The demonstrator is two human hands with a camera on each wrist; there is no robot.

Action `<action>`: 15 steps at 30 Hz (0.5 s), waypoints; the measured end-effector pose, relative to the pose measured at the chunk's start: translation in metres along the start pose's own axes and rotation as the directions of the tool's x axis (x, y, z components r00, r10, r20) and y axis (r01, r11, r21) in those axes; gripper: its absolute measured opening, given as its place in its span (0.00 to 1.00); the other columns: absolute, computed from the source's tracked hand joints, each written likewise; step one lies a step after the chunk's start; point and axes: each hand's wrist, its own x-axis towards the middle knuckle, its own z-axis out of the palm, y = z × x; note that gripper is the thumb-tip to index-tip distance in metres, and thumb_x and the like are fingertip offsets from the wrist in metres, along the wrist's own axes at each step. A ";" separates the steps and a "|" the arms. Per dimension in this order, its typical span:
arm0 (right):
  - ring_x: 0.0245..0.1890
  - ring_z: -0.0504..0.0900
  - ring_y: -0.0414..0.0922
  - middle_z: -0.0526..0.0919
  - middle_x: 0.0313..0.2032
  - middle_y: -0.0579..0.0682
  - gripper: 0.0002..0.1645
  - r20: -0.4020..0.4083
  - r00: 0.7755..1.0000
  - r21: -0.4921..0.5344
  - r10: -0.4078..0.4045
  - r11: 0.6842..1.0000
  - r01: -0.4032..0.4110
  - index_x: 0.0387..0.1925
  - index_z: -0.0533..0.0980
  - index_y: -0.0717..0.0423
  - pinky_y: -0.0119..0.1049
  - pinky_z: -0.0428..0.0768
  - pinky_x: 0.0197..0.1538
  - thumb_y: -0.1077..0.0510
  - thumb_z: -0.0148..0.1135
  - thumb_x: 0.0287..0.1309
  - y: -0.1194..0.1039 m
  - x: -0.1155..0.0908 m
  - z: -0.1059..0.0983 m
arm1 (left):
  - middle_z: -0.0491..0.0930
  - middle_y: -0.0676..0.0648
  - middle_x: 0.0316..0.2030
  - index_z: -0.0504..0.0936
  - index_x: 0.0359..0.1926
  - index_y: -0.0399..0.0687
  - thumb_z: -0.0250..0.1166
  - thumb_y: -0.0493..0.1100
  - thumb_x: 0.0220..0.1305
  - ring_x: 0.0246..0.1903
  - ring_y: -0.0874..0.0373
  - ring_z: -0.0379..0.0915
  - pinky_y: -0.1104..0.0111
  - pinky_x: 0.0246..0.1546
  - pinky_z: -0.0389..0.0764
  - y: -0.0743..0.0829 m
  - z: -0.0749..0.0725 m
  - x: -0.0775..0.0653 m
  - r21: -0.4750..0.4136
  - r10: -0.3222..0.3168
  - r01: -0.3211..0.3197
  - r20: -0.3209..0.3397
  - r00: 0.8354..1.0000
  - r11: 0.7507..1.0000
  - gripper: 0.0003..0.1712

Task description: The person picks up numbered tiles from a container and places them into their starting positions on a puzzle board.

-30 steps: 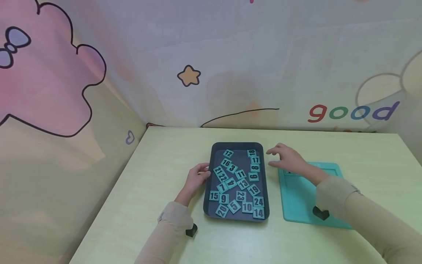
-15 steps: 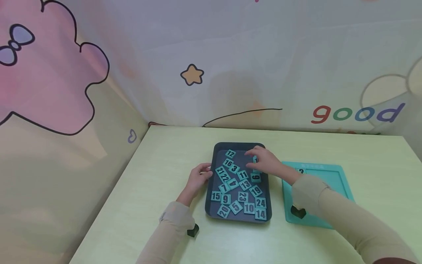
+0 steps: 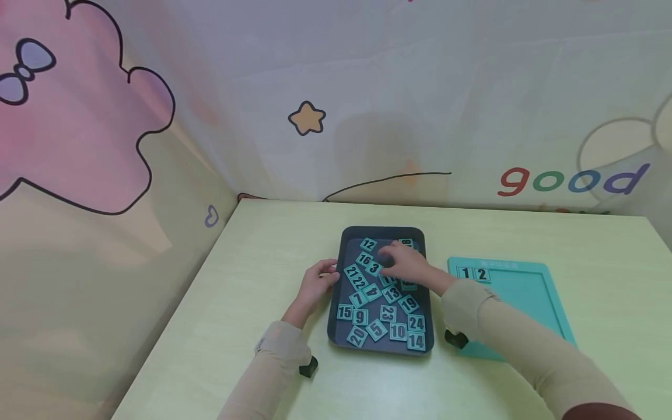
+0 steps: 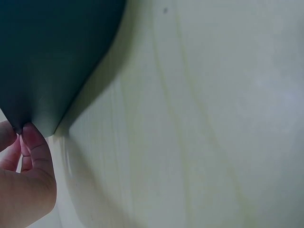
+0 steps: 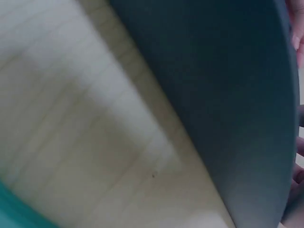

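Observation:
A dark blue tray lies on the table with several turquoise number tiles scattered in it. At its left rim, my left hand pinches the edge between thumb and fingers; the left wrist view shows this grip on the tray wall up close. Over the upper part of the tray is my right hand, thumb and fingers apart, the fingertips right beside the number 3 tile. That hand partly covers the 11 tile and others along the right side. The right wrist view shows mostly the tray's outer wall.
To the right lies a turquoise frame board, partly under the right forearm. Tiles 1 and 2 sit side by side in its upper left corner. A printed cloth wall stands behind the table.
My right hand has moved left from between the tray and the board to over the tray, near the 3 tile. The left hand has stayed on the tray's rim.

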 end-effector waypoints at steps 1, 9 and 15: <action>0.42 0.74 0.49 0.74 0.44 0.56 0.27 0.003 1.000 -0.013 0.001 1.000 -0.001 0.50 0.72 0.58 0.44 0.74 0.44 0.50 0.61 0.48 0.000 0.001 0.002 | 0.71 0.43 0.45 0.72 0.54 0.46 0.55 0.37 0.59 0.38 0.56 0.69 0.69 0.38 0.73 0.000 0.000 0.000 0.002 0.002 -0.002 0.000 1.000 1.000 0.20; 0.37 0.74 0.46 0.75 0.42 0.54 0.28 -0.046 0.999 -0.102 0.024 0.994 -0.029 0.48 0.73 0.56 0.41 0.75 0.39 0.46 0.62 0.46 0.000 0.005 0.016 | 0.71 0.43 0.45 0.72 0.54 0.47 0.54 0.37 0.59 0.38 0.55 0.69 0.68 0.39 0.73 0.000 0.000 0.000 -0.003 -0.008 0.008 -0.004 1.000 1.000 0.20; 0.34 0.72 0.45 0.75 0.39 0.52 0.26 -0.074 0.997 -0.134 0.036 0.990 -0.045 0.47 0.74 0.56 0.38 0.73 0.35 0.47 0.61 0.46 -0.002 0.010 0.023 | 0.72 0.44 0.45 0.72 0.54 0.48 0.55 0.38 0.60 0.38 0.56 0.70 0.67 0.41 0.73 0.001 0.001 -0.001 0.001 -0.016 0.016 -0.007 1.000 1.000 0.19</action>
